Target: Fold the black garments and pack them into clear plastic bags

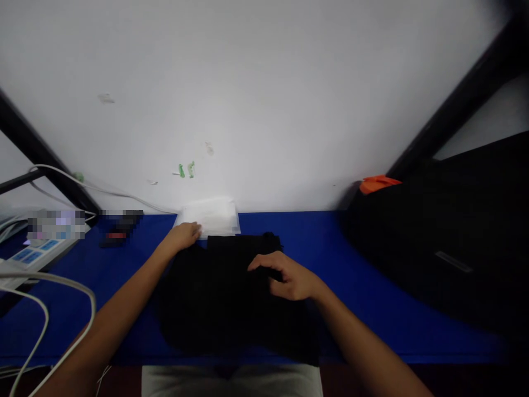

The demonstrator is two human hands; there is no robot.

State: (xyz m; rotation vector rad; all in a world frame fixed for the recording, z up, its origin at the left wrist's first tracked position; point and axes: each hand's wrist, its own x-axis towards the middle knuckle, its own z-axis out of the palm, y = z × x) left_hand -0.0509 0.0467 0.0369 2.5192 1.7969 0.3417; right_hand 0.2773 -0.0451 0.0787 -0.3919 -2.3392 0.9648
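A black cloth (231, 309) lies spread on the blue table, close to its front edge. My left hand (185, 236) rests at the cloth's upper left, with its fingertips at the near edge of a stack of white, translucent sheets or bags (212, 215). Over the right part of the cloth is my right hand (285, 274), its thumb and forefinger curved with a gap between them and nothing visible inside. Whether its fingers touch the cloth is hard to tell against the black.
A big black bag or garment (433, 253) with an orange piece (378, 183) fills the right side. At the left are a white power strip (41, 253), looping white cables (88, 300) and a dark blurred item (124, 229). A white wall (281, 110) stands behind.
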